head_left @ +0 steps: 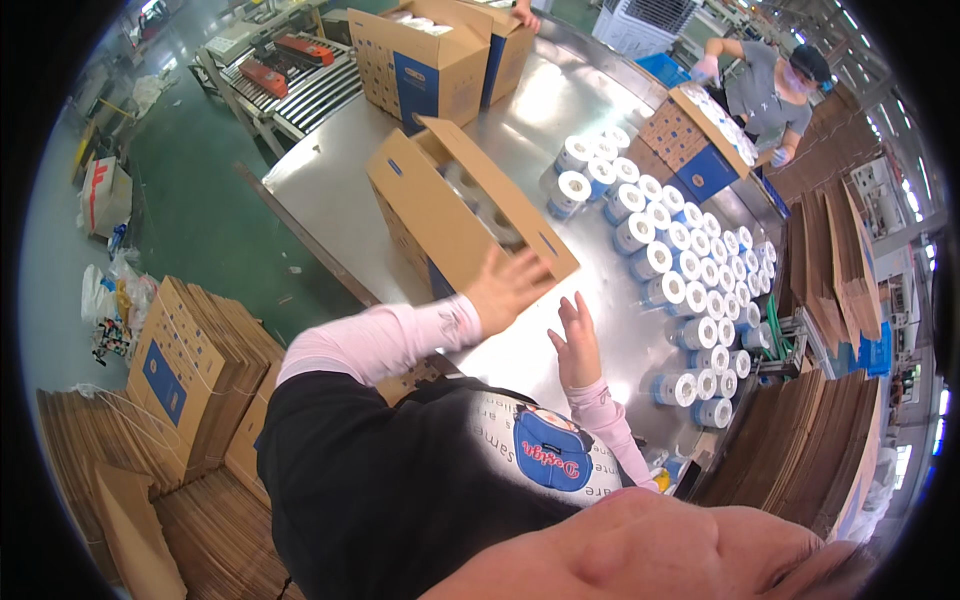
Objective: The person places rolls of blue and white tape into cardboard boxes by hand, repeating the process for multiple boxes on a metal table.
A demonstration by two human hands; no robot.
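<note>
A cardboard carton (425, 205) with raised flaps stands on the metal table (325, 190) in front of me. White paper rolls (465, 190) show inside it, partly hidden by the flaps. My left hand (508, 290), slightly blurred, is spread at the carton's near end, overlapping the flap; whether it touches the cardboard I cannot tell. To its right, my right hand (577, 345) is raised above the table with fingers apart, holding nothing. Several white rolls with blue-marked wrapping (653, 260) stand upright in a cluster farther right.
Two open cartons (440, 75) stand at the far left, another person's hand (525, 14) on one. Across the table a person (765, 95) handles a filled carton (680, 140). Flattened cardboard is stacked left (200, 370) and right (790, 450). A roller conveyor (300, 85) adjoins the table.
</note>
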